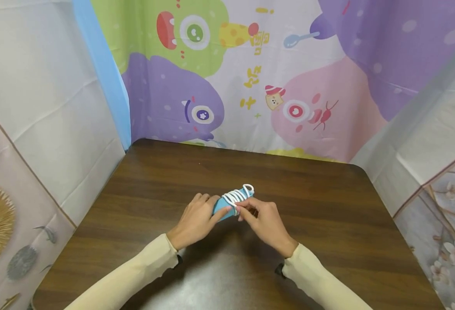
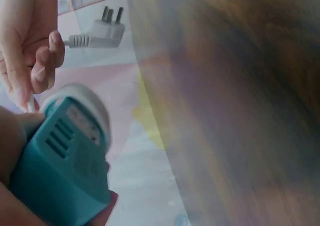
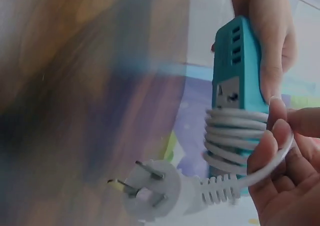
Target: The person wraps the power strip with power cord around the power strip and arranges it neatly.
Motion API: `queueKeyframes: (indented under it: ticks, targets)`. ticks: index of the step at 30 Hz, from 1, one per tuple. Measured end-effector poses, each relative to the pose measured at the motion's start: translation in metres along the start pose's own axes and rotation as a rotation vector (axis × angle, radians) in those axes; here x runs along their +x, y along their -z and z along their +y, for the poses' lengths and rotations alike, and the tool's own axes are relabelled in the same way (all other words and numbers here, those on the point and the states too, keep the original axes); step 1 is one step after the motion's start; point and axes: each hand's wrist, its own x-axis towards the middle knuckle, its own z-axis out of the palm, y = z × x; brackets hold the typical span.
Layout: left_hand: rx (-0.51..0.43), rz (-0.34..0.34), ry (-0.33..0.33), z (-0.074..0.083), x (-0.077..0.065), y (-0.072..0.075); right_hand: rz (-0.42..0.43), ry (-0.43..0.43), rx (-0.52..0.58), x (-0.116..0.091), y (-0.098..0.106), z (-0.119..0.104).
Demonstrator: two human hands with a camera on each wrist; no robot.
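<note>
A teal power strip (image 1: 220, 208) is held up over the table, with a white cord (image 3: 235, 132) wound round it in several turns. My left hand (image 1: 196, 218) grips one end of the strip, thumb along its side. In the right wrist view, USB slots and a socket show on the strip's face. The fingers of my right hand (image 1: 267, 224) pinch the cord close to the white three-pin plug (image 3: 156, 188). That plug hangs free beside the strip, its pins pointing away from the hand. A loop of cord stands out at the strip's far end in the head view.
Beneath both hands lies a dark brown wooden table (image 1: 153, 172) with rounded corners. A curtain with cartoon monsters (image 1: 246, 77) hangs behind its far edge. Pale fabric panels (image 1: 53, 86) close in the left and right sides.
</note>
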Motion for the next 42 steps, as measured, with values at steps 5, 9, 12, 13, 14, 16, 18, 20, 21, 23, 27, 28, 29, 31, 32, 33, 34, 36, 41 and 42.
queueKeyframes:
  ticks: [5,9,12,13,14,16,18,20,21,23,27,28,29,31,32,33,34,36,41,42]
  targets:
    - [-0.128,0.025,0.082,0.0,0.003,0.001,-0.02,-0.123,0.172,-0.002,0.0,-0.002]
    - [-0.26,-0.027,0.179,0.002,0.005,0.002,-0.035,-0.179,0.257,-0.003,-0.001,-0.004]
    - [-0.358,-0.077,0.244,0.005,0.005,0.005,-0.051,-0.207,0.314,-0.004,-0.002,-0.004]
    - [-0.384,-0.091,0.263,0.005,0.005,0.005,-0.055,-0.213,0.329,-0.005,-0.003,-0.003]
    - [-0.417,-0.102,0.284,0.005,0.006,0.006,-0.058,-0.216,0.332,-0.006,-0.003,-0.003]
    - [-0.532,-0.121,0.334,0.005,0.007,0.007,-0.057,-0.212,0.318,-0.008,-0.004,-0.001]
    - [-0.679,-0.141,0.39,0.004,0.008,0.009,-0.051,-0.203,0.289,-0.01,-0.005,0.002]
    - [-0.849,-0.171,0.446,0.003,0.009,0.01,-0.041,-0.193,0.248,-0.011,-0.006,0.006]
    - [-0.93,-0.192,0.471,0.002,0.01,0.011,-0.036,-0.188,0.24,-0.012,-0.006,0.007]
    - [-1.031,-0.235,0.489,0.001,0.01,0.013,-0.025,-0.182,0.228,-0.012,-0.007,0.01]
    - [-1.105,-0.272,0.484,0.0,0.011,0.017,0.002,-0.172,0.209,-0.011,-0.007,0.012]
    - [-1.104,-0.27,0.481,-0.001,0.011,0.018,0.006,-0.171,0.203,-0.01,-0.008,0.012]
    - [-1.105,-0.268,0.479,-0.002,0.011,0.019,0.005,-0.177,0.204,-0.01,-0.008,0.011]
    - [-1.104,-0.28,0.473,-0.003,0.01,0.021,-0.002,-0.204,0.214,-0.009,-0.007,0.009]
    - [-1.094,-0.293,0.457,-0.004,0.01,0.022,-0.01,-0.221,0.226,-0.009,-0.007,0.007]
    - [-1.081,-0.307,0.44,-0.004,0.009,0.022,-0.017,-0.235,0.236,-0.008,-0.006,0.005]
    - [-1.061,-0.323,0.414,-0.004,0.009,0.023,-0.025,-0.249,0.253,-0.008,-0.005,0.002]
    - [-1.019,-0.348,0.351,-0.005,0.008,0.024,-0.038,-0.263,0.274,-0.007,-0.001,-0.004]
    - [-0.914,-0.392,0.207,-0.007,0.008,0.024,-0.125,-0.218,0.321,-0.007,0.007,-0.01]
    - [-0.892,-0.404,0.179,-0.008,0.008,0.023,-0.161,-0.195,0.358,-0.008,0.008,-0.008]
